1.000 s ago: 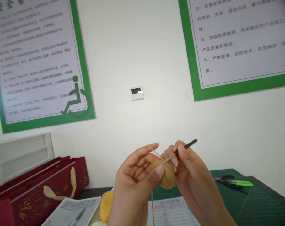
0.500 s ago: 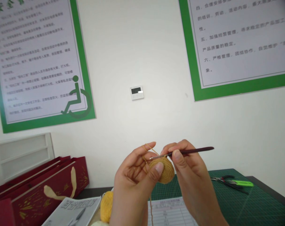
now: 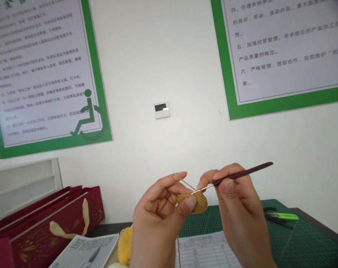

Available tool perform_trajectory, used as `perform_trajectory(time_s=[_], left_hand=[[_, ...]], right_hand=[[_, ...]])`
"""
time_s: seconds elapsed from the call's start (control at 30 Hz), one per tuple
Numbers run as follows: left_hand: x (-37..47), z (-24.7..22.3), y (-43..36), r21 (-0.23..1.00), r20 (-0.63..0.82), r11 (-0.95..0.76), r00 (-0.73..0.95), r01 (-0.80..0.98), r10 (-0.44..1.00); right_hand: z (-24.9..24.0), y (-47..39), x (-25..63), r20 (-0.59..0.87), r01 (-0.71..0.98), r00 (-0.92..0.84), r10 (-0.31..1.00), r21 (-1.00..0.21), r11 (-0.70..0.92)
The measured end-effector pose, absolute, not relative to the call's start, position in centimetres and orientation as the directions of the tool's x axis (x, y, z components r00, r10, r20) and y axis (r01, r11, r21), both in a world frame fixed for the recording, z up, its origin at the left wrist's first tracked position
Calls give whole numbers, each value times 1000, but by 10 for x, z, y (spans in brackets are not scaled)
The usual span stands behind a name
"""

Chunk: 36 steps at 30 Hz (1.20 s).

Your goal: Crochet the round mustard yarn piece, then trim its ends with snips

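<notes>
My left hand (image 3: pixel 160 208) pinches a round tan crocheted piece (image 3: pixel 201 203) between thumb and fingers. A strand of tan yarn (image 3: pixel 185 181) loops over its raised index finger and runs down to the piece; more yarn hangs below the hand. My right hand (image 3: pixel 238 201) is closed on a crochet hook (image 3: pixel 244 172) with a dark red handle. The hook's metal tip touches the top edge of the piece, near my left thumb. The handle points up to the right.
Dark red gift bags (image 3: pixel 74 219) stand at the left, beside a booklet (image 3: pixel 86 251) and a yellow yarn ball (image 3: pixel 125 245). A printed sheet (image 3: pixel 208 251) lies on the green cutting mat (image 3: pixel 305 245), with pliers (image 3: pixel 280 216) at the right.
My right hand and the hook have moved right, and the handle now tilts more steeply upward. The crocheted piece has tipped and looks flatter.
</notes>
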<state>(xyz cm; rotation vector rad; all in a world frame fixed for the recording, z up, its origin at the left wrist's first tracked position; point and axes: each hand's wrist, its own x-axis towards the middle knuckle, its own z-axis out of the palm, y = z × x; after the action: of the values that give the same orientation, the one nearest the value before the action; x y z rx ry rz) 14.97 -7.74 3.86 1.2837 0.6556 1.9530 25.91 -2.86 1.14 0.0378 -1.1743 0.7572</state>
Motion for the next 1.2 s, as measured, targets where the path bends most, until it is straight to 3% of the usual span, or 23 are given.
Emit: perform_trajectory(time_s=[0.7,0.87,0.97,1.1,1.2], left_hand=[[145,36,-75,719,600,-656,-273,-230,752],[144,39,-77,722,613,-660,-251,-209,750],[146,40,-79,709,634,-681,-255,-185,730],[152,40,-82,687,631,-701,-322,-191,706],[151,39,-83,725,595,-635,-221,-267,773]], right_hand=[[16,-36,278,977,-150,135,165,-144,978],[21,-38,281,1000,81,-15,-20,21,996],[24,-38,280,995,151,-20,-101,103,983],[20,-35,271,990,125,83,-118,107,986],[13,-35,261,978,8,204,-48,48,999]])
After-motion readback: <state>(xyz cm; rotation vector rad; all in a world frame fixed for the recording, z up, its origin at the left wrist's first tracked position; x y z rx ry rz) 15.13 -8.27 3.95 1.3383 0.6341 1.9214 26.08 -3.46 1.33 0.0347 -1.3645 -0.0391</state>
